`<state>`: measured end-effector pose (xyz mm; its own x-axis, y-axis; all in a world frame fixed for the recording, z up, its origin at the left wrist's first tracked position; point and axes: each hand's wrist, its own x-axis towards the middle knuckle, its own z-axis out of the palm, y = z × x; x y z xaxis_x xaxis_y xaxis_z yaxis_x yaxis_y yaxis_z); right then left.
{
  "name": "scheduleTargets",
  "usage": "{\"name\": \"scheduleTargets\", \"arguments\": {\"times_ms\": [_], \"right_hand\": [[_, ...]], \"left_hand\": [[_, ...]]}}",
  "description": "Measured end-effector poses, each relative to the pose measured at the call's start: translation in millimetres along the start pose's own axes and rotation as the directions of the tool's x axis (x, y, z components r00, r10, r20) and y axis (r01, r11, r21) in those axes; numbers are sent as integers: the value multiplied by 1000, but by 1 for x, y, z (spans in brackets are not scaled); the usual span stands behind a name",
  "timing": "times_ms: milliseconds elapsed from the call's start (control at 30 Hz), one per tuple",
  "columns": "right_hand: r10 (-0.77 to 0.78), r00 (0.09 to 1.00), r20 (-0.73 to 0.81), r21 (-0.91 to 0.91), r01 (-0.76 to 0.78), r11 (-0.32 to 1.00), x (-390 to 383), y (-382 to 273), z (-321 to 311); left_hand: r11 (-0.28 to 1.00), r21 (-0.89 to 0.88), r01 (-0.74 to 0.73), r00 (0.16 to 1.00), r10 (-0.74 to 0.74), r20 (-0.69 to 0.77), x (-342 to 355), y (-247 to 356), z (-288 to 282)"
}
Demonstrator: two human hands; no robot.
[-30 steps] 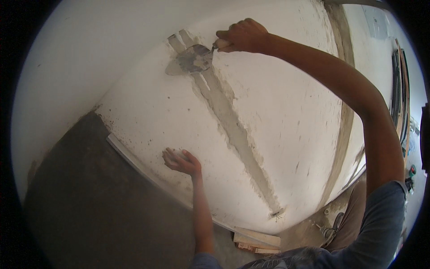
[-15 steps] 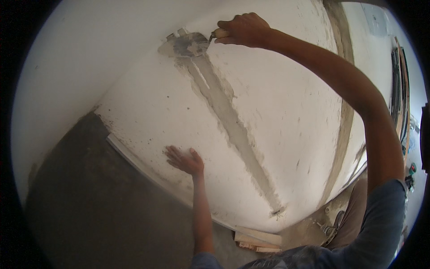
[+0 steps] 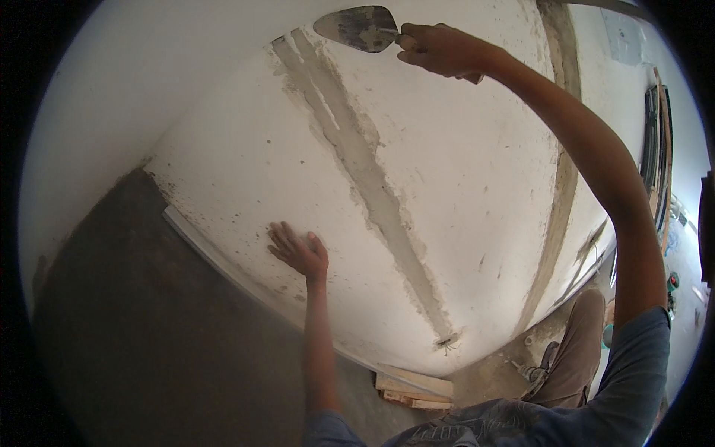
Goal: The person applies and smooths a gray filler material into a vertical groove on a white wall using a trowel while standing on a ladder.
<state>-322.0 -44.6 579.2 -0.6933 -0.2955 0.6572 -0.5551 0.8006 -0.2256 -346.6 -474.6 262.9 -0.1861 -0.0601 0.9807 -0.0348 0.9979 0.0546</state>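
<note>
A metal trowel (image 3: 357,28), its blade smeared with grey, is in my right hand (image 3: 447,52), whose fingers wrap round the handle near the top of the view. The blade is just right of the upper end of a grey patched strip (image 3: 387,223), which runs diagonally down the white wall (image 3: 484,186) and is split by a white sliver near its top. My left hand (image 3: 298,249) has fingers spread on the wall, left of the strip and lower down. At the strip's bottom end some wires (image 3: 447,344) poke out.
A second grey strip (image 3: 547,253) runs down the right side. Long boards or profiles (image 3: 655,149) lean at the far right. Stacked wood pieces (image 3: 413,387) lie at the wall's foot, along with a grey trim (image 3: 223,264). Dark grey floor (image 3: 134,320) is at lower left.
The trowel and my right hand moved up and right, off the strip's upper end, uncovering it. My left hand's fingers spread, and it shifted slightly upward. The whole view shifted a little.
</note>
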Motion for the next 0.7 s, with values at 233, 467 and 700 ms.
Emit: {"name": "scheduleTargets", "arguments": {"times_ms": [233, 467, 700], "right_hand": [[-257, 966, -30, -228, 244, 943, 12, 22, 14], [-361, 919, 157, -377, 394, 839, -7, 28, 27], [-304, 950, 71, -47, 307, 950, -36, -7, 77]], "left_hand": [[999, 40, 15, 996, -11, -91, 5, 6, 1], [998, 48, -38, 989, 45, -141, 1, -18, -3], [998, -67, -10, 1000, 10, 9, -27, 1, -7]]}}
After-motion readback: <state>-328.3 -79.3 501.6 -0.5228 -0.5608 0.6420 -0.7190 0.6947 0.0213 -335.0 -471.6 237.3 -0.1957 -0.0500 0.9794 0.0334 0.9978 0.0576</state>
